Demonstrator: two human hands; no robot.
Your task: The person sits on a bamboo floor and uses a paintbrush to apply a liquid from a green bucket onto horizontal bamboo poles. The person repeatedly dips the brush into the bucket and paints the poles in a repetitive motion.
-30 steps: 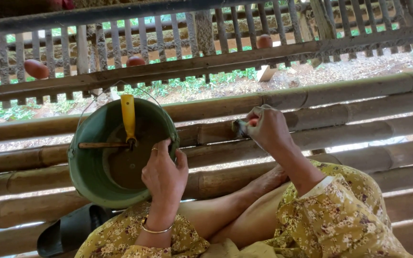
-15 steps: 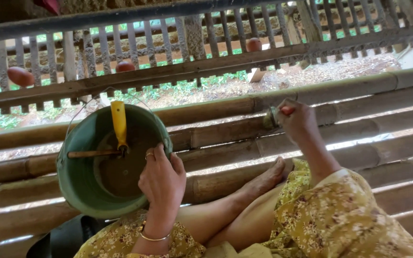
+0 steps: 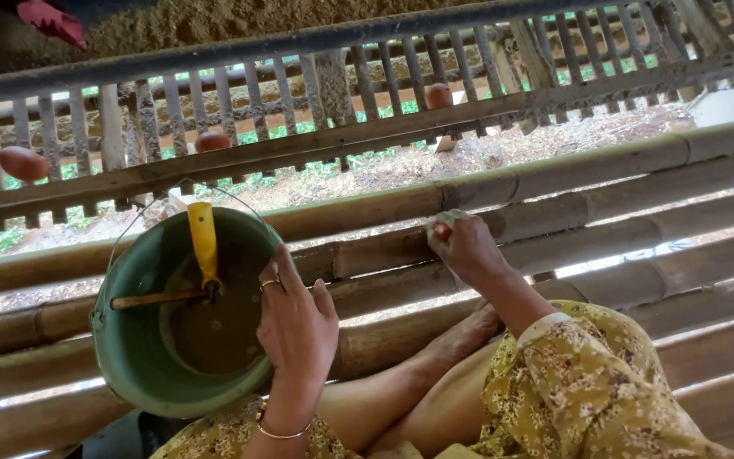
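A green bucket [image 3: 129, 357] stands on the bamboo-pole floor [image 3: 605, 183] at my left. Inside it lie a yellow-handled tool [image 3: 204, 242] and a wooden stick [image 3: 150, 299] over murky contents. My left hand [image 3: 296, 327], with a ring and a bracelet, rests on the bucket's right rim. My right hand [image 3: 465, 246] is closed around a small object with a red tip, held against a bamboo pole; the object is mostly hidden. My legs in yellow patterned cloth [image 3: 588, 391] lie folded below.
Behind the poles runs a slatted wooden cage front [image 3: 341, 93]. Brown eggs rest on its ledge: one at the left [image 3: 23, 163], one [image 3: 212, 141] nearer the middle, one [image 3: 439, 96] further right. Gaps between the poles show bright ground below.
My left hand stays on the bucket rim. My right hand, still closed on the small object, stays over the bamboo poles beside the bucket. The view has shifted slightly.
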